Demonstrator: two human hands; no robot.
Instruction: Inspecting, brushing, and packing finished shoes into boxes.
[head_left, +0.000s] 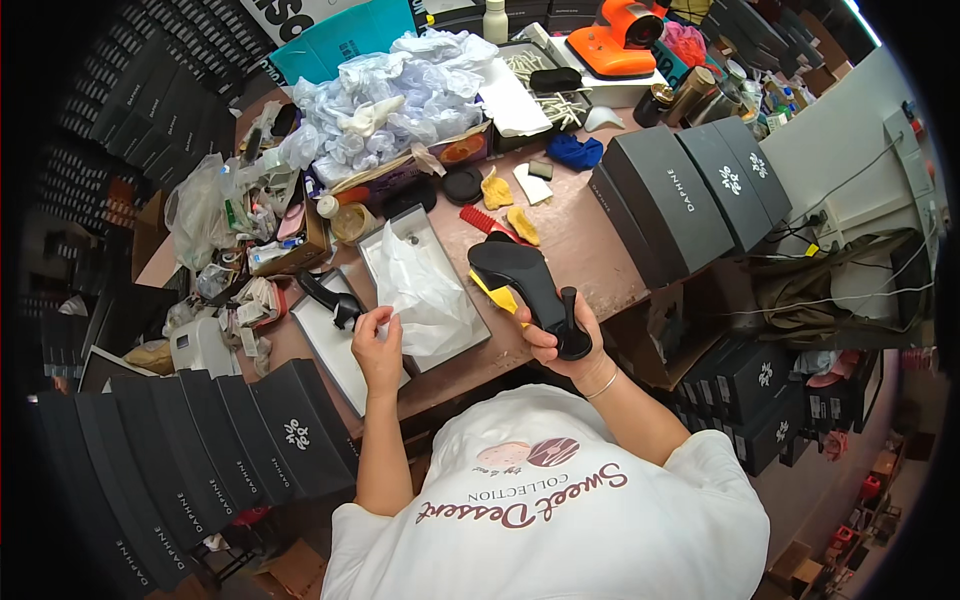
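Note:
My right hand (572, 350) is closed round the heel end of a black high-heeled shoe (512, 265), raised above the table edge. The shoe's toe end points away to the left, and a yellow piece (492, 292) shows below it. My left hand (378, 345) has its fingertips pinched at the edge of white tissue paper (425, 290). That paper lies crumpled in an open grey shoebox (455, 240). Another black shoe (330, 295) rests on the pale box lid (335, 345), left of the box.
Beyond the box stand a carton of crumpled white plastic (385, 100), a bottle of yellowish liquid (345, 218), a red brush (490, 222) and yellow sponge pieces (522, 226). Dark shoeboxes stand at the right (670, 200) and lower left (290, 425). An orange machine (615, 45) is at the back.

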